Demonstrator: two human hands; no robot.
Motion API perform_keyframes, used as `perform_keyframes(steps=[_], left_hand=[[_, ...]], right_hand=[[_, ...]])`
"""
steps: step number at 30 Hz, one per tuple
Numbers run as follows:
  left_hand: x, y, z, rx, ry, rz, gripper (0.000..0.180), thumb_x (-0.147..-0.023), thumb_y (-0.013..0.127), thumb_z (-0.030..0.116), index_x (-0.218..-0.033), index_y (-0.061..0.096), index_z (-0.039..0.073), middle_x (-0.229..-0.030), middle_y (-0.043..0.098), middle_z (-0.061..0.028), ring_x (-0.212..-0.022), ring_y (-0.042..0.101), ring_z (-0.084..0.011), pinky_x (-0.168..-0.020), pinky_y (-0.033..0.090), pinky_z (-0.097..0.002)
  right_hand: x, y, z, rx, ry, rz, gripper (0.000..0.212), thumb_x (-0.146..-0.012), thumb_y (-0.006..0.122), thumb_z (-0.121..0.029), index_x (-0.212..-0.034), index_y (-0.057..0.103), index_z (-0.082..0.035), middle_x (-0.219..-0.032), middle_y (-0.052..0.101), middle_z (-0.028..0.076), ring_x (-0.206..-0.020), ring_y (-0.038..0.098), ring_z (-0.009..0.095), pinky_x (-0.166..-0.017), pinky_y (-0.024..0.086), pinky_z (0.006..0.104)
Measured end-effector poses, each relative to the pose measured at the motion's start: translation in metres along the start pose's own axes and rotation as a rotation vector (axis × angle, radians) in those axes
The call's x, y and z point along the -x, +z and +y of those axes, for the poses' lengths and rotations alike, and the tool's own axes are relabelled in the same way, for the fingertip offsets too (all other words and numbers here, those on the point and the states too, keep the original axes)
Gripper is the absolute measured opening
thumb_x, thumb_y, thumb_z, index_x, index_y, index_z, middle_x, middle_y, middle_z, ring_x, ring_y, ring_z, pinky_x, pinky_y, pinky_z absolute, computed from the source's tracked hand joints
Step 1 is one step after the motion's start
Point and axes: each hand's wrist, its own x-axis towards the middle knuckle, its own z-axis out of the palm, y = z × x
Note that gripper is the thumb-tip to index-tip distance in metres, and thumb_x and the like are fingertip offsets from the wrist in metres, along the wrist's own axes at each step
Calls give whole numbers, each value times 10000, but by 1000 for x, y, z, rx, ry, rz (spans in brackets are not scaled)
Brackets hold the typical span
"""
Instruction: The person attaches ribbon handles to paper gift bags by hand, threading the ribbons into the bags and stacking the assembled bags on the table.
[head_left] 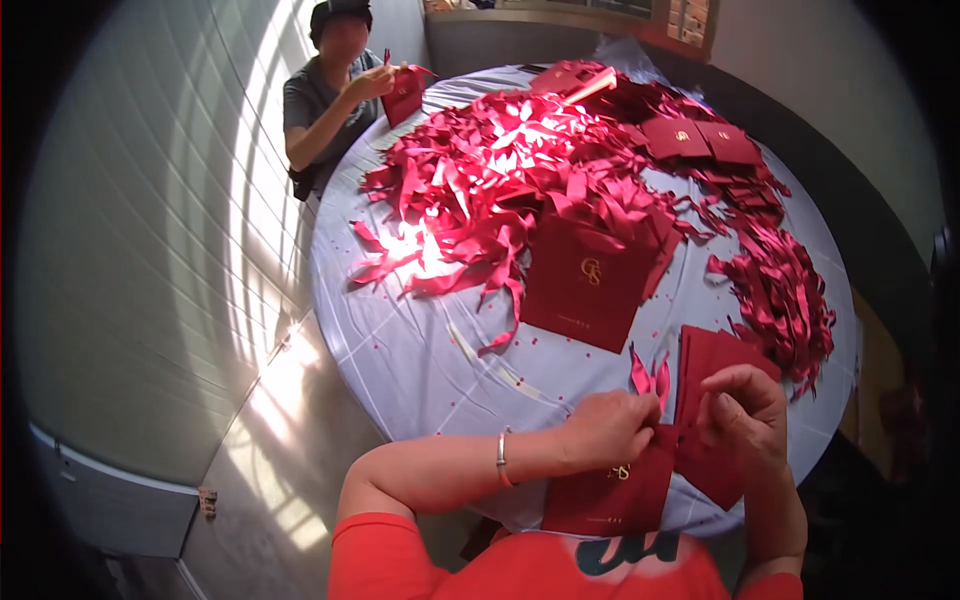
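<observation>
My left hand [612,428] is closed at the top edge of a dark red paper gift bag [600,505], pinching a pink-red ribbon [650,374] whose ends stick up beyond the fingers. The bag lies close to my body at the table's near edge. My right hand [748,412] is just to its right, fingers curled and thumb and fingertips drawn together. What they pinch, if anything, is too small to make out. Beneath and beside that hand lies a stack of flat dark red bags [722,350], partly covered by it.
A round table with a pale cloth [400,370] bears a big heap of ribboned bags [460,180], an upright group of bags [580,285] and a ribbon bundle [785,300]. Flat bags [700,140] lie at the far right. Across the table, a person [335,110] holds another bag [403,97].
</observation>
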Motion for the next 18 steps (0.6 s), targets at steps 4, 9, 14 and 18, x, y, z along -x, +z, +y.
perform_keyframes(steps=[4, 9, 14, 18], left_hand=[[2, -2, 5, -27, -2, -8, 195, -835, 668, 183, -990, 612, 79, -833, 673, -174, -827, 654, -399, -703, 509, -503], [-2, 2, 2, -8, -14, -43, 219, -849, 652, 201, -1006, 582, 64, -850, 660, -185, -839, 642, -409, -714, 500, -513], [3, 1, 0, 44, 171, 23, 224, -845, 664, 153, -1014, 577, 35, -906, 622, -157, -875, 624, -380, -739, 495, -473], [-2, -15, 10, 222, 260, 129, 267, -831, 701, 136, -1037, 592, 5, -892, 613, -149, -810, 628, -326, -700, 501, -403]], right_hand=[[-4, 5, 3, 82, 9, -9, 111, -963, 602, -4, -1050, 646, 48, -834, 668, 46, -739, 614, 71, -653, 490, 203], [-8, 3, 13, 53, 123, 50, 119, -929, 596, 24, -1021, 670, 42, -868, 693, 47, -760, 617, 60, -687, 490, 201], [-7, -9, 34, 130, 80, 82, 115, -860, 629, 35, -967, 670, 29, -772, 685, 58, -646, 623, 101, -581, 487, 250], [-8, 0, 40, 379, -131, 94, 58, -851, 625, 41, -892, 664, 33, -738, 633, 59, -627, 587, 100, -556, 439, 241]])
